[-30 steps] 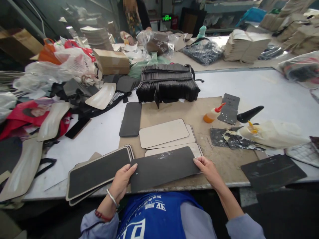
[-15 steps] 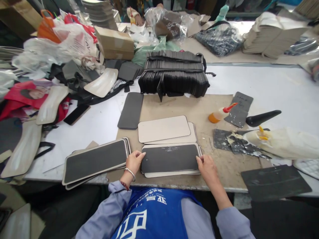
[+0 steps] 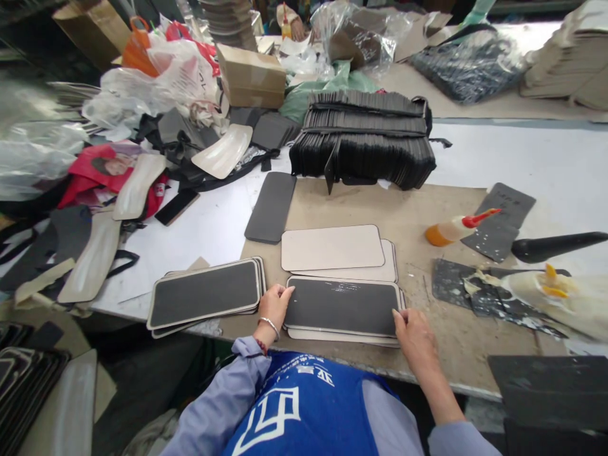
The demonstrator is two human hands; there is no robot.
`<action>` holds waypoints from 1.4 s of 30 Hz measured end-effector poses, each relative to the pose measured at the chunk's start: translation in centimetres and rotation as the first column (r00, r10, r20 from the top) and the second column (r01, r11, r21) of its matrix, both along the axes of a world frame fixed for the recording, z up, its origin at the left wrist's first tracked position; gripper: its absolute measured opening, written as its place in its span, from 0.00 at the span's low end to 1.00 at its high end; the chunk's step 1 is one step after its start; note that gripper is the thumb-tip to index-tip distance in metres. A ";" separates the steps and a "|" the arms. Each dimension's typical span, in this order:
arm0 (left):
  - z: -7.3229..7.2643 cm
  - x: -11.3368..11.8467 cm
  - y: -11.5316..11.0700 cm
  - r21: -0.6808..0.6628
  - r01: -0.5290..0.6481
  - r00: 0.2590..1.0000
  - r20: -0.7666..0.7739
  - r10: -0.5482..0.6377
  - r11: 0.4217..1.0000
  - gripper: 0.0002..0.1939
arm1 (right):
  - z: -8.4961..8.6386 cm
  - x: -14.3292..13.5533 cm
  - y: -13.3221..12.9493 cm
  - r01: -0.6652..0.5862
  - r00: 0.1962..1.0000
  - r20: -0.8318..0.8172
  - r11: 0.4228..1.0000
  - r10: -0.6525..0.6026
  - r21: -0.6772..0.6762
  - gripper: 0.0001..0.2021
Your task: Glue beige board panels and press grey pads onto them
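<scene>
A dark rectangular panel (image 3: 342, 308) with rounded corners and a pale border lies on a small pile near the table's front edge. My left hand (image 3: 275, 308) pinches its left end, and a bracelet circles that wrist. At the opposite end my right hand (image 3: 417, 335) holds the panel's edge between thumb and fingers. Just behind it lie pale panels (image 3: 332, 247), one overlapping another. To the left sits a stack of dark panels with pale borders (image 3: 206, 294), slightly turned. A plain grey panel (image 3: 270, 207) rests farther back.
A bundle of black sheets (image 3: 363, 140) stands behind. On the right are a glue bottle with a red tip (image 3: 458, 228), a black-handled tool (image 3: 558, 246) and a glue-smeared bag (image 3: 555, 294). A phone (image 3: 177, 207) and plastic bags (image 3: 161, 76) lie left. Someone's hand shows at the far side.
The view has swung left, so the table's contents appear farther right. Both hands remain at the two ends of the dark panel, which now sits more evenly over the pale-bordered one beneath.
</scene>
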State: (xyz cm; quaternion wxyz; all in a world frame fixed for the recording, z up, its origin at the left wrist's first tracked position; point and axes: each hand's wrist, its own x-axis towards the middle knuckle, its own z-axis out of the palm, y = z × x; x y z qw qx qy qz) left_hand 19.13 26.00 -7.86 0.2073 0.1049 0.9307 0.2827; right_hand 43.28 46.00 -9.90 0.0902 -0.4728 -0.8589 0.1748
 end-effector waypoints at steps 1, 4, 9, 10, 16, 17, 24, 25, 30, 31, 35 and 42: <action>0.0 0.1 0.0 -0.005 -0.005 1.000 -0.005 0.005 1.000 0.15 | 0.1 0.0 -0.1 -0.004 1.000 -0.003 1.000 0.004 0.003 0.15; -0.1 0.2 -0.1 -0.006 -0.011 1.000 -0.013 0.011 1.000 0.16 | 0.3 -0.1 -0.2 -0.001 1.000 0.002 1.000 0.001 -0.006 0.13; -0.3 0.2 0.1 -0.015 -0.039 0.998 -0.040 0.039 0.999 0.16 | 0.1 -0.2 -0.1 0.043 0.998 0.037 0.999 -0.042 -0.033 0.11; -0.3 0.2 0.2 -0.010 -0.056 0.998 -0.043 0.056 0.998 0.16 | 0.1 -0.2 -0.1 0.047 0.998 0.048 0.998 -0.045 -0.035 0.10; -0.2 0.4 0.3 0.030 -0.086 0.996 0.010 0.085 0.996 0.13 | 0.2 -0.6 -0.1 0.094 0.980 0.178 0.995 -0.086 -0.036 0.08; -0.2 0.4 0.2 0.032 -0.088 0.996 0.019 0.087 0.996 0.13 | 0.3 -0.7 -0.1 0.102 0.975 0.203 0.994 -0.093 -0.037 0.08; -1.0 0.3 -0.1 0.081 -0.060 0.998 0.014 0.059 0.995 0.13 | 0.8 -1.2 0.0 0.116 0.955 0.280 0.992 -0.098 -0.050 0.08; -1.0 0.3 -0.2 0.099 -0.052 0.999 0.001 0.052 0.994 0.13 | 0.8 -1.2 0.0 0.117 0.955 0.281 0.992 -0.098 -0.053 0.09; -1.2 -0.1 -1.1 0.243 0.037 0.998 -0.049 -0.026 0.969 0.15 | 0.3 -1.2 0.2 0.112 0.956 0.275 0.994 -0.103 -0.017 0.09; -1.2 -0.3 -1.3 0.270 0.045 0.999 -0.041 -0.035 0.962 0.16 | 0.0 -1.1 0.3 0.107 0.956 0.274 0.994 -0.102 -0.004 0.09; -1.3 -0.7 -2.1 0.362 0.047 0.998 0.030 -0.062 0.931 0.16 | -0.8 -1.0 0.5 0.083 0.959 0.269 0.996 -0.086 0.024 0.10; -1.5 -0.1 -1.7 0.369 0.008 0.974 0.209 -0.092 0.929 0.12 | -0.1 -1.3 0.0 0.117 0.968 0.220 0.993 -0.120 0.026 0.08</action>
